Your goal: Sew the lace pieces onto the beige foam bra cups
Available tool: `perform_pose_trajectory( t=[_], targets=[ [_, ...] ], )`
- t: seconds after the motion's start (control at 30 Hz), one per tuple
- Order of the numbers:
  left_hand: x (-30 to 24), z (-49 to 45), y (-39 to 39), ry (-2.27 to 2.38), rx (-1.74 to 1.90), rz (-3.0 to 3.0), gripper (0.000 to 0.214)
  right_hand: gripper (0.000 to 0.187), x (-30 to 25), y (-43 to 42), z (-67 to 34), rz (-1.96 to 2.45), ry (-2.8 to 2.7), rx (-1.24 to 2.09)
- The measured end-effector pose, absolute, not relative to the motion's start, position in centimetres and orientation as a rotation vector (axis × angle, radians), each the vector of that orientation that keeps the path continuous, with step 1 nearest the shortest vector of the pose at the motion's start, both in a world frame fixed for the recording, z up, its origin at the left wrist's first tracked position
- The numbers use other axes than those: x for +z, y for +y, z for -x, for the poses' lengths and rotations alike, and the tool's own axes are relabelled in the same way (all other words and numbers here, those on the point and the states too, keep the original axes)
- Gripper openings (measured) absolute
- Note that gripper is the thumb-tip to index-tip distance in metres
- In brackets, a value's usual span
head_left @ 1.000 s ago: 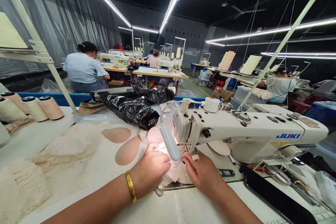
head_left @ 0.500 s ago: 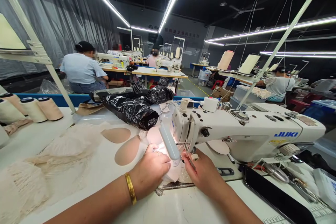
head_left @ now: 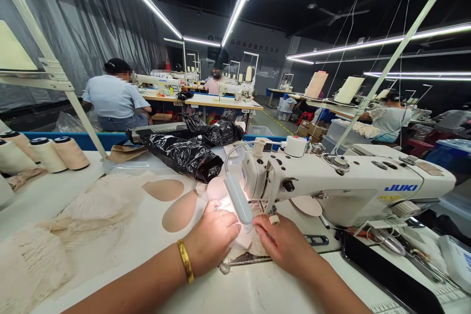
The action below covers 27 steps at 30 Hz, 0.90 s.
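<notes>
A pale pink bra cup (head_left: 243,239) lies on the bed of the white sewing machine (head_left: 346,176), lit by a slim grey lamp (head_left: 238,200). My left hand (head_left: 213,233) curls over the cup's left side, fingers bent and gripping it. From the right, my right hand (head_left: 281,240) pinches its edge with thumb and forefinger close to the needle area. The lamp head hides part of the cup and the right fingertips. Beside my left hand lie two beige foam cups (head_left: 179,211). Cream lace fabric (head_left: 40,255) spreads across the table's left side.
Black plastic bags (head_left: 184,154) sit behind the work. Thread cones (head_left: 71,153) stand at far left. A black phone-like slab (head_left: 386,272) and metal tools lie at right. Co-workers sit at machines beyond, one in a light blue shirt (head_left: 115,95).
My right hand has shifted slightly left and its fingers have drawn closer to the lamp head. My left hand has barely moved and keeps its grip on the bra cup.
</notes>
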<state>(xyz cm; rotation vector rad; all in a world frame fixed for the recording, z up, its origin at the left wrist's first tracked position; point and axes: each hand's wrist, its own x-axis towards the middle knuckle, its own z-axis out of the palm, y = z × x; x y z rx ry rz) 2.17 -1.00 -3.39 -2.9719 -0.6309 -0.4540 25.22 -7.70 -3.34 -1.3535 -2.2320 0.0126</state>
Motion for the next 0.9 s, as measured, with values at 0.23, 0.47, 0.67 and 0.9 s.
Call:
perform_pose_trajectory(
  t=[0.23, 0.47, 0.67, 0.9],
  targets=[
    [-4.6, -2.1, -3.5, -0.541, -0.484, 2.985, 0.015, 0.023, -2.4, -8.3, -25.0, 1.293, -2.462, 0.238],
    [-3.7, -2.2, -1.8, -0.568, -0.428, 2.992, 0.018, 0.028, -3.4, -8.1, -24.8, 1.376, -2.389, 0.221],
    [-2.6, -2.0, 0.0, -0.512, -0.514, 3.036, 0.014, 0.028, -4.3, -7.5, -24.5, 1.401, -2.325, 0.197],
    [-2.2, -1.9, 1.3, -0.589, -0.589, 3.006, 0.020, 0.019, -4.7, -7.1, -24.4, 1.522, -2.325, 0.274]
  ],
)
